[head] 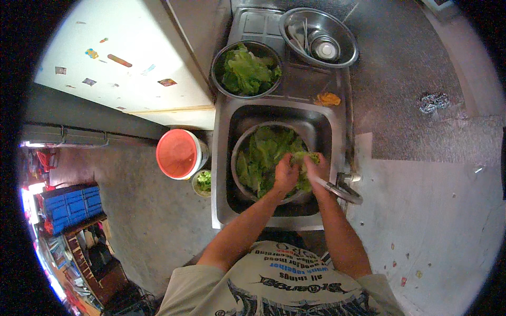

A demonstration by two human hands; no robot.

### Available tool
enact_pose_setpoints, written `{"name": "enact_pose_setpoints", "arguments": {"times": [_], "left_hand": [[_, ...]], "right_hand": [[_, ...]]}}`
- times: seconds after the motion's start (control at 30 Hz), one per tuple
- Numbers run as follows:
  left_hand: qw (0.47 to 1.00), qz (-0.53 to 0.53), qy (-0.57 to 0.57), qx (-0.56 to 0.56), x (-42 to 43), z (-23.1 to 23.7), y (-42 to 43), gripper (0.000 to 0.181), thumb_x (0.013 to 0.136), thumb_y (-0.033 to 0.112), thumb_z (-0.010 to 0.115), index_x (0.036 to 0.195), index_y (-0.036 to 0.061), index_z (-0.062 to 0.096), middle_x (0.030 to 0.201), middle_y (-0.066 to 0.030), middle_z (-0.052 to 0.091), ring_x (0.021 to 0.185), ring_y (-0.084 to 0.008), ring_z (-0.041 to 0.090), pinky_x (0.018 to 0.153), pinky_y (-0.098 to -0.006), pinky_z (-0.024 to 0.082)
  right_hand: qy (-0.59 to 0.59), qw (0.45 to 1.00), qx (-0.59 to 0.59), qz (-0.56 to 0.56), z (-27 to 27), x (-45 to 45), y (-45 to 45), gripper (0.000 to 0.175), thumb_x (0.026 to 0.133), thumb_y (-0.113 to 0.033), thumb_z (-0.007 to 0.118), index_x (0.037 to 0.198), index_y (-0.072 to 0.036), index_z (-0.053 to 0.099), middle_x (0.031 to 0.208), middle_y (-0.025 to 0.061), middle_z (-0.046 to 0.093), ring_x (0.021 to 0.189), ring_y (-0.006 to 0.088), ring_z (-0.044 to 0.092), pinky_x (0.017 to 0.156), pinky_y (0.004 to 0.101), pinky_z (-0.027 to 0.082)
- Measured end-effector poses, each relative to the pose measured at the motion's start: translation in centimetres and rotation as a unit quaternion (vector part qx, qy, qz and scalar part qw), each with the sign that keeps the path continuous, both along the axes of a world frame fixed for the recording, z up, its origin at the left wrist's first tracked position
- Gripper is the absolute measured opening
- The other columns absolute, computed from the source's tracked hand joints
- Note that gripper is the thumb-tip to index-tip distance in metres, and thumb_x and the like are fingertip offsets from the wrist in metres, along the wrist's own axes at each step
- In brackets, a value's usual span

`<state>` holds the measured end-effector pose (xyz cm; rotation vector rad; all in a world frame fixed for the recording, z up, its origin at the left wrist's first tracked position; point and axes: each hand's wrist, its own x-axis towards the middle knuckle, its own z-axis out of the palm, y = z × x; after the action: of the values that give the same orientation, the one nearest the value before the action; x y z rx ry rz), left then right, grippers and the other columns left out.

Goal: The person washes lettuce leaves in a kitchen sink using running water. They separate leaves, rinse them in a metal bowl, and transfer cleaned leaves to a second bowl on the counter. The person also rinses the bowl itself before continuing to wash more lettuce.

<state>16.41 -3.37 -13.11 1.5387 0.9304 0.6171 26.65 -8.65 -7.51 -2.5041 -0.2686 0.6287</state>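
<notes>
A round metal basin (235,177) full of leafy greens (261,158) sits inside the stainless steel sink (221,205). Over the basin's right side, my left hand (286,172) and my right hand (317,168) hold a light green leafy piece (302,157) between them. The fingers are partly blurred and hidden. A curved metal faucet (344,193) reaches in from the right, its spout end close to my right hand and wrist. On the drainboard beyond the sink, a second metal bowl (214,75) holds more leafy greens (249,71).
A large steel bowl (348,39) with smaller dishes and utensils stands at the far end. An orange cloth-like item (329,98) lies by the sink's rim. Left on the floor are a red-lidded bucket (178,154) and a small container of greens (203,181). A white stickered cabinet (138,51) rises at left.
</notes>
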Motion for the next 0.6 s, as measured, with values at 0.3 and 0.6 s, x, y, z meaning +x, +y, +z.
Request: {"name": "enact_pose_setpoints", "arguments": {"times": [0.3,0.6], "left_hand": [[0.983,-0.018,-0.077,-0.165,0.4,-8.5,-1.8,0.023,0.090,0.012,0.057,0.109,0.0014,0.050,0.086,-0.0237,0.063,0.077,-0.0430,0.062,0.063,-0.0468,0.048],[0.982,-0.084,0.075,-0.151,-1.8,-1.5,0.9,0.021,0.089,0.008,0.056,0.108,0.0013,0.051,0.084,-0.0230,0.063,0.074,-0.0395,0.063,0.060,-0.0446,0.048]], "right_hand": [[-0.010,0.997,0.047,0.053,-2.8,-0.2,-0.1,0.048,0.073,-0.029,0.073,0.109,0.000,0.060,0.098,0.0153,0.067,0.092,0.0280,0.064,0.080,0.0375,0.049],[0.055,0.996,0.074,0.003,-2.5,-0.4,-0.7,0.051,0.070,-0.036,0.073,0.112,-0.009,0.062,0.106,0.0171,0.065,0.099,0.0353,0.062,0.086,0.0436,0.049]]}}
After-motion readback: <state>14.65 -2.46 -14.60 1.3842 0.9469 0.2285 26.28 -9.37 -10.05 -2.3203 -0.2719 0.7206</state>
